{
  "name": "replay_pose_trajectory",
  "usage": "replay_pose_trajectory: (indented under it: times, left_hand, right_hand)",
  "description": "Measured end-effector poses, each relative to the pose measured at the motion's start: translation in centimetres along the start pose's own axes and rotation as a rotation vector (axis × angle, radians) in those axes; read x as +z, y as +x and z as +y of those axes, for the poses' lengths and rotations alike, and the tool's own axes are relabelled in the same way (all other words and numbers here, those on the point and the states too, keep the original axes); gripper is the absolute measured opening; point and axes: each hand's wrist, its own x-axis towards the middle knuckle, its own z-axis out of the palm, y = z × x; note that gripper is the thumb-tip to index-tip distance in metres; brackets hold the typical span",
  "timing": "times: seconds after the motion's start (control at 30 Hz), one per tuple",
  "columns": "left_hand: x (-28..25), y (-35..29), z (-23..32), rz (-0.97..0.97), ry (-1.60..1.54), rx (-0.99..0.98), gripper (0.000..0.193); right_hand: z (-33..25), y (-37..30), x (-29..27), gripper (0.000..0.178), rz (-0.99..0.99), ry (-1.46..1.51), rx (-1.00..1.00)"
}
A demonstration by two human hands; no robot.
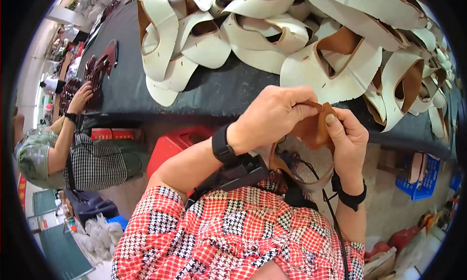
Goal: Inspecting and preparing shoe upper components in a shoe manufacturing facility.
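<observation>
My left hand pinches the edge of a brown leather shoe upper between thumb and fingertips. Opposite it, my right hand grips the same upper, its thumb pressed flat on the brown surface. Both hands are close together in front of my body, just off the table's near edge. A strip of the upper hangs down in a loop below them. Just beyond my hands lies a heap of shoe uppers, white on one face and brown on the other. My fingers partly hide the piece they hold.
A dark-covered table runs across in front of me. At the left, a co-worker's hand touches dark red glossy pieces. Below the table edge are a red plastic stool and, at right, a blue basket.
</observation>
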Motion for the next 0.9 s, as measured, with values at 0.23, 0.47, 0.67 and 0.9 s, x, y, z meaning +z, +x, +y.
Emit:
replay_pose_trajectory:
  times: [0.23,0.47,0.67,0.9]
  left_hand:
    - [3.3,-3.2,-0.3,0.15,-0.362,-0.276,0.011]
    - [4.0,-4.7,-1.7,0.156,-0.572,-0.43,0.014]
    - [5.6,-5.4,-2.6,0.221,-0.404,-0.475,0.014]
    - [5.9,-5.2,-1.2,0.259,-0.033,-0.302,0.015]
  right_hand:
    - [1.3,-0.5,-0.7,0.016,-0.078,0.266,0.224]
    - [3.0,-0.5,-1.5,0.012,-0.247,0.087,0.212]
    - [4.0,-0.5,-1.6,0.009,-0.34,-0.451,-0.4]
    - [3.7,0.6,-2.4,0.01,-0.389,-0.407,-0.278]
